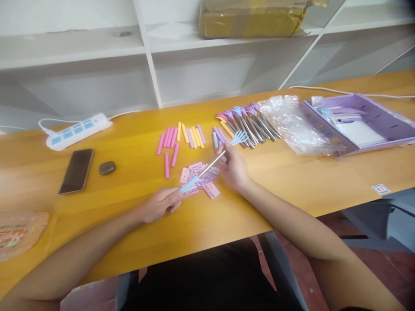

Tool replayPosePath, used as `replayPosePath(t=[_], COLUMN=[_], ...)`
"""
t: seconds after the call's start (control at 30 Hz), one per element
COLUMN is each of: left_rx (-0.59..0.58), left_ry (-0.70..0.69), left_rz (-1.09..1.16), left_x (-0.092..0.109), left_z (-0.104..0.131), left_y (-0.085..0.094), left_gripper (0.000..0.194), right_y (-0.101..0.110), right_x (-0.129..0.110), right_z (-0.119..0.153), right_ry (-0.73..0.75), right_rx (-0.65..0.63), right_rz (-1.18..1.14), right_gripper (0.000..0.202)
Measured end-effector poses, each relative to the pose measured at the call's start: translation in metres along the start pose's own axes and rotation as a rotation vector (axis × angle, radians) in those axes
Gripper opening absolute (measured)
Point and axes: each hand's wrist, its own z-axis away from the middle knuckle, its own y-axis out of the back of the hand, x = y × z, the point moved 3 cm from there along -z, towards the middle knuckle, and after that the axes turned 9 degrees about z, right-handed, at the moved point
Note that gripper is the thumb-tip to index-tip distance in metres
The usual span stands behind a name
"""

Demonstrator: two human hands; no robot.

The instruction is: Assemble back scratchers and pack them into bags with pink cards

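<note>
A back scratcher (212,164) with a light blue claw head, a metal rod and a blue handle sleeve is held slantwise above the table. My left hand (165,202) is closed round the end of its blue sleeve. Near the claw head, my right hand (234,166) grips the metal rod. Beneath the rod lies a loose heap of pink and purple printed cards (210,189). Beyond my right hand is a pile of back scratchers (256,127) with metal rods and purple, pink and blue heads. Pink sleeves (167,164) and yellow sleeves (185,134) lie in loose groups, with purple ones among them.
At right stand a purple box (359,147) and a crumpled clear plastic bag (295,125). To the left are a power strip (79,131), a phone (76,171), a small dark case (107,167) and an orange packet (21,233). A shelf with a taped carton (253,19) rises behind.
</note>
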Motion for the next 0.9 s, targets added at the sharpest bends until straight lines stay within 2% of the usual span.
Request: replayPosePath(t=[0.07, 0.27, 0.73, 0.9], left_rx=[0.019, 0.177, 0.162, 0.152], left_ry=[0.001, 0.058, 0.103, 0.093], left_rz=[-0.024, -0.135, -0.226, -0.268], left_x=[0.002, 0.010, 0.007, 0.012], left_z=[0.000, 0.002, 0.003, 0.002], left_y=[-0.002, -0.005, -0.004, -0.007], left_gripper=[0.058, 0.064, 0.062, 0.062], right_y=[0.001, 0.004, 0.002, -0.010], right_x=[-0.001, -0.004, 0.006, 0.017], right_z=[0.000, -0.002, 0.001, 0.012], right_ry=[0.042, 0.161, 0.146, 0.087], right_rx=[0.022, 0.075, 0.067, -0.085], right_rz=[0.039, 0.170, 0.244, 0.193], right_gripper=[0.052, 0.061, 0.064, 0.061])
